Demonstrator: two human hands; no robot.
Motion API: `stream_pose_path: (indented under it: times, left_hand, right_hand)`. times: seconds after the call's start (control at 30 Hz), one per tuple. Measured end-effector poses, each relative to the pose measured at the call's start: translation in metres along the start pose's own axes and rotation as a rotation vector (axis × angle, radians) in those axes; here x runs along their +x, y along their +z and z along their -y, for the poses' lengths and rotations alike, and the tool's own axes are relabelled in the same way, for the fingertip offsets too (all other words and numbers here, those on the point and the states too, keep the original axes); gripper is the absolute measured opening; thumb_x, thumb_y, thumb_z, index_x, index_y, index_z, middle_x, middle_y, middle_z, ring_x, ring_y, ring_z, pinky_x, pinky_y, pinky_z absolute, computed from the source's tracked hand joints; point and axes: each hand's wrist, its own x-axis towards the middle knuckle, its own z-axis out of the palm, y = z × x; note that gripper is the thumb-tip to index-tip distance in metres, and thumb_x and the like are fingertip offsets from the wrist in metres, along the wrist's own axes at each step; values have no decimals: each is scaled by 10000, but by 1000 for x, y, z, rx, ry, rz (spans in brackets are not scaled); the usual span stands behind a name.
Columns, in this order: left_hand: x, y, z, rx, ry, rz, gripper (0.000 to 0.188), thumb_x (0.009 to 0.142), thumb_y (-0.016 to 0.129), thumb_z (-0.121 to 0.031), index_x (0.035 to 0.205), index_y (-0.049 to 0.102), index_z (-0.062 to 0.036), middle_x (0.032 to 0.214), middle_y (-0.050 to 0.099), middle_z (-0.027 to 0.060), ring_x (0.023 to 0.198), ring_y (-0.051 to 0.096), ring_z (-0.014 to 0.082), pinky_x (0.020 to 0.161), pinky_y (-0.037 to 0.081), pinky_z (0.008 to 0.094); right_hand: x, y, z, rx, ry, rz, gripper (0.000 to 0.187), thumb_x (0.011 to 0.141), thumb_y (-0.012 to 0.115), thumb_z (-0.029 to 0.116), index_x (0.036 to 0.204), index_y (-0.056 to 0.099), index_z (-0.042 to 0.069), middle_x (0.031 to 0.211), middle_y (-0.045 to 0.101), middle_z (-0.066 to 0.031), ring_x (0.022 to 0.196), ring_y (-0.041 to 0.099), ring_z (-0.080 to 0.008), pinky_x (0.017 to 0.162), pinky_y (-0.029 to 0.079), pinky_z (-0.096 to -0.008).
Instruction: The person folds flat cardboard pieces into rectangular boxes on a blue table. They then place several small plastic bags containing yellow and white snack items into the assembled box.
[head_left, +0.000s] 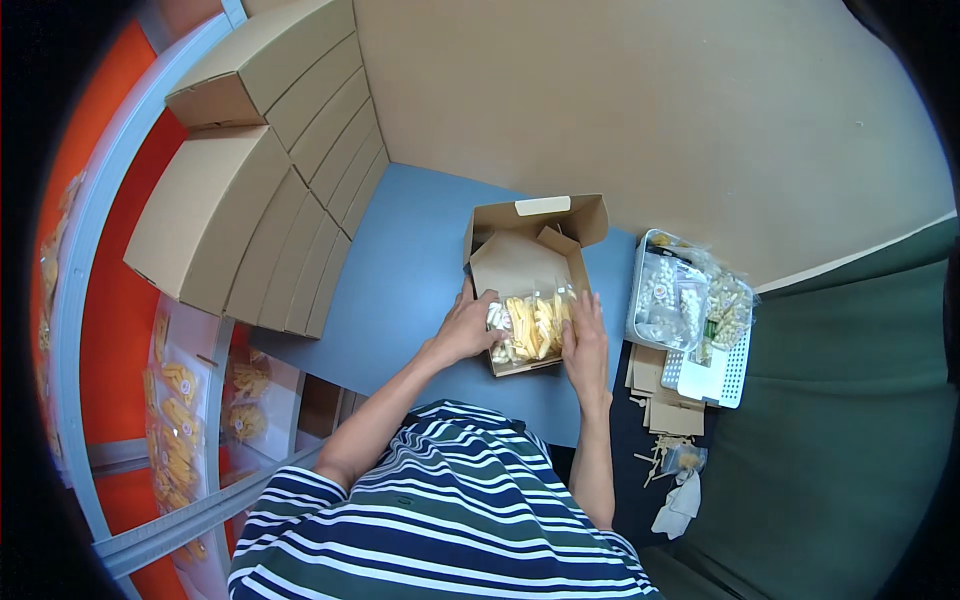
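An open brown cardboard box (515, 258) sits on the blue-grey table, its lid folded up at the far side. In its near half lie clear plastic packets, one of yellow stick-shaped pieces (540, 325) and one of whitish pieces (500, 348). My left hand (466, 325) rests at the box's left edge, fingers apart and the thumb against the whitish packet. Along the right side my right hand (588, 345) lies with fingers stretched out, touching the edge of the yellow packet. Part of the packets' sides is hidden by my fingers.
Brown cardboard boxes (255, 210) are stacked at the left. White baskets (640, 290) of bagged pieces stand at the right, with flat cardboard pieces (672, 410) below them. A metal shelf (190, 515) with yellow packets (178, 440) is at the lower left. A tan wall (620, 90) closes off the back.
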Motion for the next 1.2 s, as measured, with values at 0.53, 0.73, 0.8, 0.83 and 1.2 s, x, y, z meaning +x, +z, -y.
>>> stream_pose_path:
  times: [0.53,0.73,0.8,0.83,1.2]
  left_hand:
    - [7,45,-40,438,224,32,745,1079,554,-423,1630,366,42,1578,445,369,1509,320,604,1264,180,695]
    - [27,48,-70,352,247,-292,686,1096,510,-428,1594,430,36,1536,441,424,1493,350,594,1215,172,754]
    - [36,48,-74,343,168,-171,622,1075,537,-390,1539,496,23,1440,533,369,1401,467,517,1096,303,744]
    - [43,47,-76,360,95,-53,605,1066,546,-375,1523,512,20,1408,557,348,1366,496,494,1059,333,732]
    - [48,61,-48,358,182,-169,529,1030,569,-318,1433,580,26,1311,607,280,1242,549,433,1000,374,676]
  right_hand:
    - [-18,0,-2,-233,-153,394,609,1093,554,227,1631,402,-15,1721,307,-272,1587,285,-491,1315,211,-566]
    - [-19,1,-1,-165,-85,345,564,1044,654,260,1539,542,15,1721,303,-267,1564,338,-482,1298,249,-572]
    - [-16,-4,6,7,-57,225,499,1009,693,170,1473,611,7,1681,384,-274,1531,414,-467,1277,323,-547]
    - [-20,-6,4,98,-16,147,456,990,703,132,1423,645,2,1633,445,-275,1501,455,-463,1244,371,-530]
    - [-30,-8,-31,272,280,-140,285,989,714,72,1247,752,-42,1235,755,-227,930,783,-309,788,616,-365]
